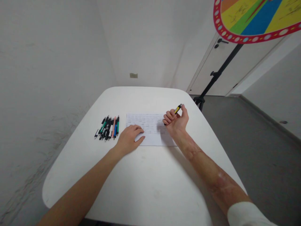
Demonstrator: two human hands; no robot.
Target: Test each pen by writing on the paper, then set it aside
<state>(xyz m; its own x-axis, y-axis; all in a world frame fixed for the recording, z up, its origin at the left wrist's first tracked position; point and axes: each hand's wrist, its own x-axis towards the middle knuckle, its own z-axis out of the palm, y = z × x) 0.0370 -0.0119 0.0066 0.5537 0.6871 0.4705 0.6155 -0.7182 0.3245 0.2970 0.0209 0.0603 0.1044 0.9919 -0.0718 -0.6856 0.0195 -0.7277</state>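
A sheet of paper (155,139) covered with rows of handwriting lies flat on the white table (145,185). My left hand (130,137) rests on its left edge, palm down, fingers stretched out and holding nothing. Above the right end of the sheet, my right hand (176,121) is closed around a yellow and black pen (178,108). The thumb is at the pen's upper end, and the fingers curl over its barrel. Left of the paper is a pile of pens (108,128) in black, green, white, pink and blue.
White walls stand to the left and behind the table. At the upper right, a colourful wheel (256,18) is mounted on a black stand (213,78), its base beside the table's far right corner. Behind it is a white door (235,72). Grey floor (246,138) extends along the right.
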